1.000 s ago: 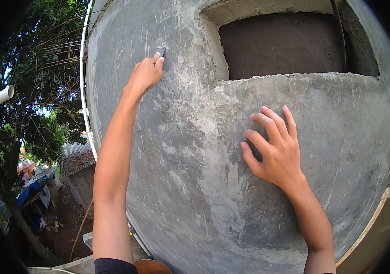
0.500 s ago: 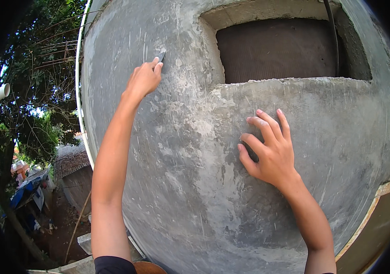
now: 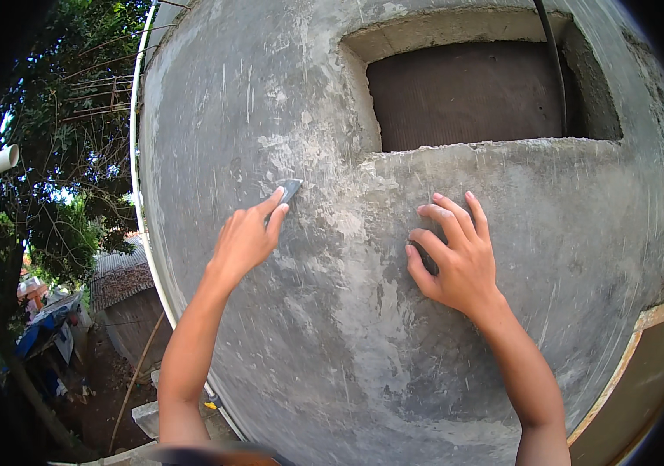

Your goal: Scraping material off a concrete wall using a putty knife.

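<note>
My left hand (image 3: 245, 239) is closed round a small scraper (image 3: 291, 189) with a flat grey blade. The blade lies against the grey plastered wall (image 3: 456, 373), by a patch of pale, flaking marks left of the window opening. Its handle is hidden in the fingers. Below the opening, my right hand (image 3: 456, 260) holds nothing; its fingers are spread and bent, with the tips at or close to the wall.
The recessed window opening (image 3: 468, 93) has a dark brown board behind it and a black cable (image 3: 555, 70) hanging across. A white pipe (image 3: 136, 132) runs along the wall's left edge. Trees and a tin-roofed shed (image 3: 122, 279) lie beyond; a wood-edged panel (image 3: 643, 373) stands lower right.
My left hand has come down the wall with the scraper, from beside the window opening to below its sill level. The right hand has stayed nearly in place.
</note>
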Available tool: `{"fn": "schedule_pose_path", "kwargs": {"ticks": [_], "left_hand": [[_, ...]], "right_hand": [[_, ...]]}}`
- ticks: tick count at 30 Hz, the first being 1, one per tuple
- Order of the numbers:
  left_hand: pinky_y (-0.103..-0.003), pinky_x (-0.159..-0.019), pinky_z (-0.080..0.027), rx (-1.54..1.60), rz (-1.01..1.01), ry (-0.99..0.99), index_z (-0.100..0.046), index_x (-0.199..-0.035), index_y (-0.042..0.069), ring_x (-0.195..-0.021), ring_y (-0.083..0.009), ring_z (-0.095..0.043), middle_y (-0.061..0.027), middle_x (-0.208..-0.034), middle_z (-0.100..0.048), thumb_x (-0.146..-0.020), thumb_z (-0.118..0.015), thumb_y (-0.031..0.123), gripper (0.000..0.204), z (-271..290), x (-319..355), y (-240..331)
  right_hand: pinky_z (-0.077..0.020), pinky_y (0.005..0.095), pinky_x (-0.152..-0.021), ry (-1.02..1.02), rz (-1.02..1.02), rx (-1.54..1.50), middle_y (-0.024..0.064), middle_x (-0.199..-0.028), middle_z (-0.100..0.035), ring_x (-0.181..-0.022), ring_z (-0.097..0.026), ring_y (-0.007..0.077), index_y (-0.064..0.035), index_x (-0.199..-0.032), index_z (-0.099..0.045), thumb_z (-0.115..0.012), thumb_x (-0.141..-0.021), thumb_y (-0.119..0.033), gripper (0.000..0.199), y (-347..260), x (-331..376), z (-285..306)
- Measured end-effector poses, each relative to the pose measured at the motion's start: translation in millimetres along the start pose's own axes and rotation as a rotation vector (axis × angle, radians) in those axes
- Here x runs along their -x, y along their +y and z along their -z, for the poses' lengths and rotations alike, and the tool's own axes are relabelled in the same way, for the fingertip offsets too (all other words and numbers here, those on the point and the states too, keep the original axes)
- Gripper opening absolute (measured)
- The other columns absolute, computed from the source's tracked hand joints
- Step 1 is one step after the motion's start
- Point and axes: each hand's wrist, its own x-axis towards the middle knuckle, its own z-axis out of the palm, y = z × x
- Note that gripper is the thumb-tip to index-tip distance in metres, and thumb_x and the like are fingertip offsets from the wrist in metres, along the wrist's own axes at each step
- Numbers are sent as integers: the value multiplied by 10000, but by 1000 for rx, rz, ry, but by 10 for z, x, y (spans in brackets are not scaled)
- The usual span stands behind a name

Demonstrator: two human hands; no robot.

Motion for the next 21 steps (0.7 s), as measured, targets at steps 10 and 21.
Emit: {"fn": "schedule_pose_path", "kwargs": {"ticks": [10, 21], "left_hand": [[-268, -442, -383, 888, 872, -545, -644, -1244, -1, -493, -93, -507, -7, -660, -599, -997, -615, 435, 502, -1039, 3184, -642], [-332, -561, -486, 2240, 1772, -704, -633, -1031, 106, -619, -173, -560, -46, -751, -584, -968, -648, 439, 340, -2914, 6957, -2401]], "right_hand": [[-307, 557, -1151, -30, 17, 18, 61, -1169, -625, -1265, -547, 275, -126, -888, -685, -720, -785, -174, 118, -79, -39, -10], [-298, 566, -1159, -65, 9, 68, 64, -1179, -624, -1267, -546, 295, -130, -896, -695, -725, -770, -149, 131, -113, -54, -1]]}}
